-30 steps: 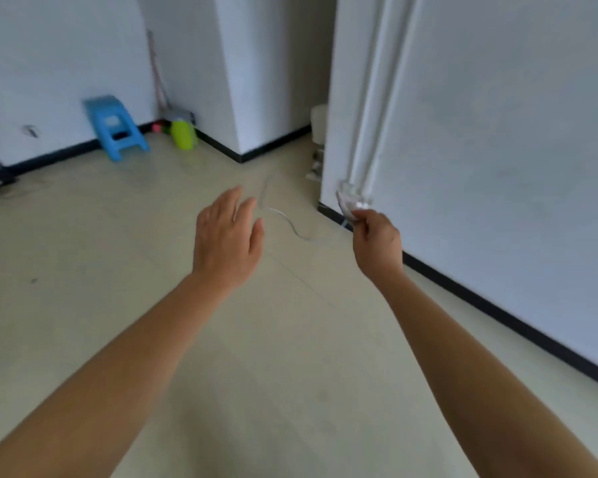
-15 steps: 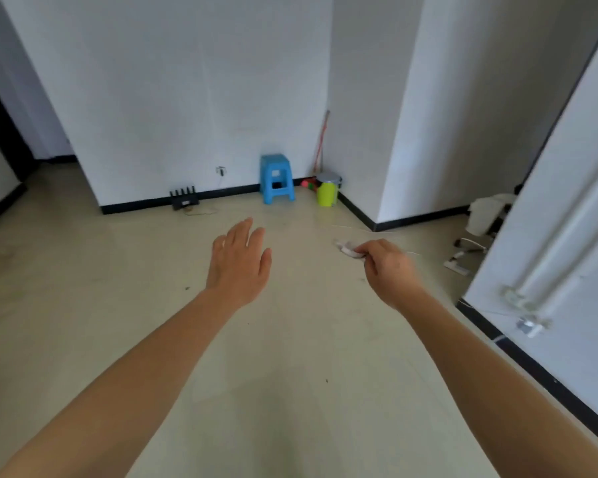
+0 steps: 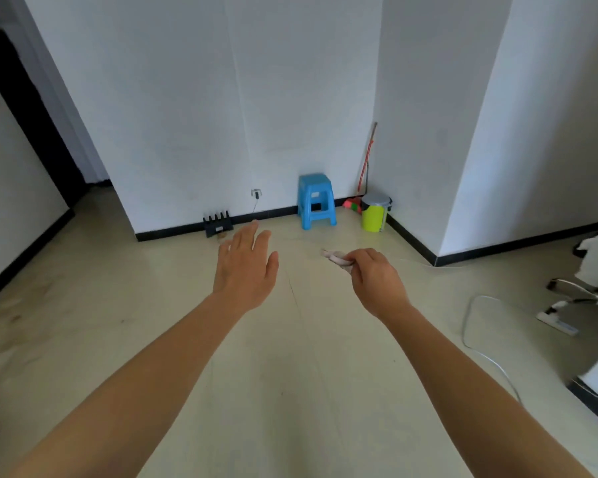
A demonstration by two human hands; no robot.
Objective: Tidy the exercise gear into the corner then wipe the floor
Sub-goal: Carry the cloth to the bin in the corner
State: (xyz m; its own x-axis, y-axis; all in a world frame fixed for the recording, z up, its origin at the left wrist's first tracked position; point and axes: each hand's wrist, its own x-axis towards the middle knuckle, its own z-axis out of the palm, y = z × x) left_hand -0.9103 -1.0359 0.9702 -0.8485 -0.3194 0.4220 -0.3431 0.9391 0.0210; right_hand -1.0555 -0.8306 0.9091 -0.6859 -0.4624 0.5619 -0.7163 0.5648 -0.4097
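Observation:
My right hand (image 3: 377, 281) is held out in front of me, closed around a small pale cloth (image 3: 335, 257) whose end sticks out to the left of my fingers. My left hand (image 3: 246, 267) is stretched forward beside it, palm down, fingers apart and holding nothing. Both hands hover above the beige tiled floor (image 3: 290, 357). No exercise gear shows in the view.
In the far corner stand a blue plastic stool (image 3: 315, 201), a green bin with a grey lid (image 3: 375, 212) and a broom (image 3: 363, 174). A black router (image 3: 217, 225) sits by the wall. At right are a chair base (image 3: 591, 288), a power strip (image 3: 558, 322) and a white cable (image 3: 470, 326).
My view has swung left from the wall pipes toward the far corner. My right hand still holds the cloth; both hands keep their pose.

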